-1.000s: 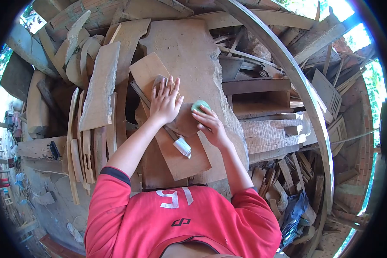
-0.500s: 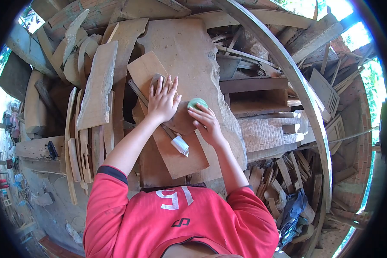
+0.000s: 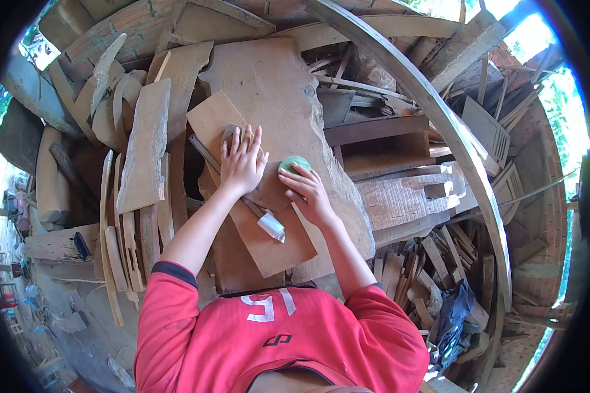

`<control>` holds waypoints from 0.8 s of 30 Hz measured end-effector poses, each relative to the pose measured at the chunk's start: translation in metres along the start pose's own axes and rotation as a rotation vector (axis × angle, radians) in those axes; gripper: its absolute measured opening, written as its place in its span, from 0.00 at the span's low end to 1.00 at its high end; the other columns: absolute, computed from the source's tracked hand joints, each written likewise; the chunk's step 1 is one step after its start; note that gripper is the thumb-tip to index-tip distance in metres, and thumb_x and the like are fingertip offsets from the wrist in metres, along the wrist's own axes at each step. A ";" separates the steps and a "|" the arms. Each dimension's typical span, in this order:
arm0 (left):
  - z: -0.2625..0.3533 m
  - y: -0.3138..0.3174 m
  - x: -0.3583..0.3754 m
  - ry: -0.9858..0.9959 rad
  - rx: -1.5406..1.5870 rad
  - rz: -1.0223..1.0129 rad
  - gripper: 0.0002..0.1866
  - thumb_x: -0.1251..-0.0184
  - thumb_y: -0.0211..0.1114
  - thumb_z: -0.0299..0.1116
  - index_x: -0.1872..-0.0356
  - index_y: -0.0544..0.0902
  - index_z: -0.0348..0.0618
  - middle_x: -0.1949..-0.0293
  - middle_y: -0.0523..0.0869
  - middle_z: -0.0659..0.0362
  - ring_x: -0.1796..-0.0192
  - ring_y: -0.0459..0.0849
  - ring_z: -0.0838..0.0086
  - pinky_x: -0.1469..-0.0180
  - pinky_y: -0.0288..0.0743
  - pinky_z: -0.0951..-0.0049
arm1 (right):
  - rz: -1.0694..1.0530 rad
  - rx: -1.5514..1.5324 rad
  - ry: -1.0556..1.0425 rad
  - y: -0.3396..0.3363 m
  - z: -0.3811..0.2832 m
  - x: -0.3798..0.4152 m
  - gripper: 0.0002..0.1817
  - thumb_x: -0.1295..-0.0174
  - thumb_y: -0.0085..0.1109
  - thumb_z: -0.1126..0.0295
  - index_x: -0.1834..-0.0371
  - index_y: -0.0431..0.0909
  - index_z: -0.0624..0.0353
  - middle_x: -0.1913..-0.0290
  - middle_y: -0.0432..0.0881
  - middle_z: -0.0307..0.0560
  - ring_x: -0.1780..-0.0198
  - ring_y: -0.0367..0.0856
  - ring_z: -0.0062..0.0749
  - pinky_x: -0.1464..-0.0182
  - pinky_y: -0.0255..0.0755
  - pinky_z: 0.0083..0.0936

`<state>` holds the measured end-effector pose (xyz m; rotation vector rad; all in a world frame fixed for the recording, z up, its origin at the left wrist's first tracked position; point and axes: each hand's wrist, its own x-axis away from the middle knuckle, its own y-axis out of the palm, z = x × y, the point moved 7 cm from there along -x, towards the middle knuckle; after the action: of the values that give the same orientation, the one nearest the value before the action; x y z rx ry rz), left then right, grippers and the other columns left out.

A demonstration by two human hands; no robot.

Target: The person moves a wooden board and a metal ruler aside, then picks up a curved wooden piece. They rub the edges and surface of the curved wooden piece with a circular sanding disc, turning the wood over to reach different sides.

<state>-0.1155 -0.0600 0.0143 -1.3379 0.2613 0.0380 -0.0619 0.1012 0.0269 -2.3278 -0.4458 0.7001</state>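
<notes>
My left hand [image 3: 241, 164] lies with its fingers stretched out and spread over a dark brown wooden piece [image 3: 274, 195]. A small greyish block [image 3: 229, 130] shows beside its fingertips. At the right edge of the brown piece, my right hand [image 3: 310, 196] has its fingers curled on a round green disc [image 3: 294, 164]; the thumb side is partly hidden. Beneath lies a lighter flat board [image 3: 278, 245], set at a slant. A thin bar [image 3: 205, 152] runs under my left hand, and a whitish tube-like thing [image 3: 271, 228] sits near its lower end.
A large slab [image 3: 262, 72] with a rough edge bears the work. Planks [image 3: 144, 144] stand to the left, and a wooden box frame [image 3: 387, 154] is at right. A long curved beam [image 3: 439, 124] arches over the right side, above scrap wood [image 3: 439, 255] and a dark plastic bag [image 3: 453, 318].
The view has shifted slightly, so the slab and boards appear lower and a little to the left. Both hands keep nearly the same places on the work, the right fingers still on the green disc.
</notes>
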 end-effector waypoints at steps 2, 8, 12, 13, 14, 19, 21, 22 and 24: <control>0.000 -0.001 0.000 0.000 0.008 0.005 0.33 0.32 0.44 0.50 0.29 0.50 0.53 0.30 0.56 0.50 0.28 0.51 0.54 0.31 0.41 0.48 | 0.011 -0.021 -0.014 0.003 0.004 -0.015 0.18 0.40 0.57 0.65 0.45 0.77 0.46 0.42 0.76 0.35 0.34 0.64 0.37 0.34 0.52 0.45; 0.000 0.000 0.001 0.012 0.013 0.000 0.32 0.32 0.44 0.50 0.29 0.50 0.54 0.30 0.56 0.50 0.28 0.51 0.54 0.31 0.40 0.48 | 0.067 -0.007 0.066 0.002 -0.004 0.014 0.19 0.42 0.58 0.67 0.45 0.76 0.47 0.42 0.76 0.36 0.34 0.65 0.38 0.34 0.51 0.45; 0.002 -0.002 0.001 0.002 0.010 -0.030 0.32 0.32 0.44 0.50 0.29 0.50 0.54 0.30 0.55 0.51 0.28 0.50 0.53 0.31 0.39 0.47 | 0.157 -0.103 0.084 -0.002 -0.005 0.031 0.22 0.45 0.61 0.67 0.44 0.76 0.46 0.41 0.75 0.35 0.34 0.65 0.40 0.33 0.50 0.46; 0.002 -0.001 0.000 0.003 0.000 -0.038 0.32 0.32 0.43 0.50 0.29 0.50 0.54 0.30 0.55 0.51 0.28 0.50 0.53 0.31 0.39 0.47 | 0.112 -0.019 0.063 0.000 -0.008 0.023 0.21 0.45 0.61 0.67 0.44 0.76 0.46 0.41 0.75 0.35 0.34 0.64 0.39 0.33 0.49 0.47; 0.002 0.000 0.000 0.005 0.004 -0.038 0.32 0.32 0.43 0.50 0.29 0.50 0.54 0.30 0.55 0.51 0.28 0.50 0.53 0.31 0.39 0.47 | 0.066 0.067 0.040 0.001 -0.009 0.015 0.21 0.44 0.60 0.66 0.44 0.76 0.46 0.41 0.75 0.35 0.34 0.64 0.39 0.33 0.49 0.47; 0.000 0.001 0.001 0.004 0.003 -0.020 0.32 0.32 0.43 0.50 0.29 0.51 0.54 0.30 0.55 0.51 0.28 0.49 0.54 0.31 0.40 0.46 | -0.045 0.004 0.044 0.004 -0.003 -0.013 0.20 0.42 0.59 0.65 0.44 0.76 0.45 0.41 0.74 0.34 0.33 0.63 0.37 0.33 0.49 0.48; 0.000 -0.001 0.000 -0.004 0.004 -0.019 0.32 0.32 0.43 0.50 0.29 0.51 0.54 0.30 0.55 0.51 0.28 0.49 0.54 0.31 0.40 0.46 | -0.056 0.014 0.040 0.002 -0.003 -0.002 0.20 0.42 0.59 0.65 0.44 0.75 0.45 0.40 0.74 0.34 0.33 0.63 0.37 0.33 0.48 0.49; 0.001 0.000 0.001 -0.004 0.009 -0.029 0.32 0.32 0.42 0.51 0.29 0.51 0.54 0.30 0.55 0.51 0.28 0.49 0.54 0.31 0.40 0.46 | -0.067 0.013 0.025 0.001 -0.005 0.006 0.20 0.42 0.59 0.65 0.44 0.75 0.45 0.40 0.74 0.34 0.33 0.63 0.37 0.33 0.48 0.49; 0.001 0.000 0.001 -0.011 0.012 -0.027 0.32 0.32 0.42 0.50 0.29 0.51 0.54 0.30 0.56 0.51 0.28 0.50 0.54 0.31 0.41 0.46 | -0.045 0.014 0.041 -0.002 -0.006 0.021 0.21 0.43 0.60 0.65 0.44 0.76 0.45 0.40 0.74 0.34 0.33 0.62 0.38 0.33 0.47 0.50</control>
<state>-0.1144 -0.0596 0.0146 -1.3288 0.2335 0.0208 -0.0420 0.1095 0.0246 -2.3077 -0.4720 0.6311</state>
